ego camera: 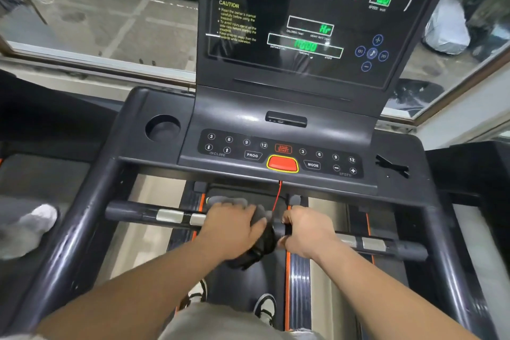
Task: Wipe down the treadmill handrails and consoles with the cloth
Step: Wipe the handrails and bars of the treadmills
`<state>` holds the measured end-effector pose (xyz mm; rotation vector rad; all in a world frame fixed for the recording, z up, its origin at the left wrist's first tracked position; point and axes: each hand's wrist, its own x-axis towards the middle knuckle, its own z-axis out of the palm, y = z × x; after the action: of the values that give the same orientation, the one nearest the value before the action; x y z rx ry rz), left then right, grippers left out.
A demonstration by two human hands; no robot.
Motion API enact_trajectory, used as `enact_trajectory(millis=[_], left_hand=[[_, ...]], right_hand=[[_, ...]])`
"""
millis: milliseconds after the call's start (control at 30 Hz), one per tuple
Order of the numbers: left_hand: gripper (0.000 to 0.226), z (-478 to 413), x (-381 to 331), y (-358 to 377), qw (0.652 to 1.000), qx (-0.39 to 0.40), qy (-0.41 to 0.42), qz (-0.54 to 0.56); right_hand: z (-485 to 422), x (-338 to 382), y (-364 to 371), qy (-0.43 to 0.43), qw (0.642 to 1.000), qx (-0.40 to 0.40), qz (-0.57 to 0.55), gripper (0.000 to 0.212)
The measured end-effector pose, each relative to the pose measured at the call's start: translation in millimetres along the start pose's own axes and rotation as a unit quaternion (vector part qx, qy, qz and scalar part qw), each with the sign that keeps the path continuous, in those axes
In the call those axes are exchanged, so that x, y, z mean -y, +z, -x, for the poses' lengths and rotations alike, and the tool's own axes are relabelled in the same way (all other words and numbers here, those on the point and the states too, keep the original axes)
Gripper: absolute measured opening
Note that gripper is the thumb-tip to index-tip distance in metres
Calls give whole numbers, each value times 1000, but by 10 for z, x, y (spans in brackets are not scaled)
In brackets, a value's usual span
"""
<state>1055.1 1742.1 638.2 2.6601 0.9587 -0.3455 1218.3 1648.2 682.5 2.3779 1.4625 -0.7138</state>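
Left hand (234, 226): fingers clenched over the cloth (262, 246), pressing it round the middle of the front handrail (132, 212). Right hand (307, 229): fingers wrapped round the same bar just beside the cloth; can't tell if it also pinches a corner. Main risk is the red cord (278, 196) hanging from the red key (282, 164) straight down to where the cloth sits. A sideways wipe could snag it and yank the key. Second risk: the display (303, 22) is lit, so the machine has power, and the person's shoes are on the belt (271, 280). When the wipe moves up to the button strip (248, 146), a firm pass over start or speed could set the belt moving underfoot. The loose cloth end droops below the bar and could drag. Materials: the cloth is dark, soft and bunched, with a greyer fold on top. The handrail is a round dark tube with a slight sheen, and its bright metal plates (169, 215) have seams that may catch lint. The side rail (82, 215) is a thicker glossy tube. The console is matte dark plastic with flat printed buttons, a glossy reflective display and a round cup well (162, 127).
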Motion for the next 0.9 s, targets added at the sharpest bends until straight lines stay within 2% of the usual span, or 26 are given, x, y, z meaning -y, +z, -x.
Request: enact_trajectory(millis=[33,100,133,167,233,300,367,433,500,600,667,733,800,900], left_hand=[[61,-145,10,-101,998,32,-13,46],[64,-419,36,-221,979,152,-57,123],[63,-463,19,-226,974,165,-74,133],[59,-434,-6,-187,979,142,-75,123],[47,-187,-68,22,998,-7,-44,44],[37,175,-70,201,994,-108,-2,12],[40,357,102,274,985,-169,41,19],[39,405,387,149,981,-192,22,33],[33,420,743,98,980,-194,-34,14],[38,441,1238,55,984,-137,-108,-33],[39,409,1228,35,981,-136,-131,-52],[28,360,855,65,980,-163,-108,-47],[22,338,328,175,982,-187,-27,-11],[38,298,9,329,976,-202,61,44]], right_hand=[[4,5,-16,0,1000,2,0,38],[9,12,-35,2,1000,9,1,38],[10,11,-31,4,1000,10,0,37],[10,7,-25,6,1000,9,-1,35],[13,-11,-12,11,1000,8,-5,36],[16,-21,-6,18,1000,5,-11,43],[39,-15,4,24,1000,-1,-13,48],[63,-6,16,25,1000,-8,-11,48],[81,20,10,30,999,-4,-14,47],[62,40,-17,41,999,5,-21,49],[61,55,-39,49,998,11,-25,51],[62,66,-29,56,998,10,-26,51],[65,72,-18,66,997,8,-30,52],[72,75,-2,75,996,6,-40,55]])
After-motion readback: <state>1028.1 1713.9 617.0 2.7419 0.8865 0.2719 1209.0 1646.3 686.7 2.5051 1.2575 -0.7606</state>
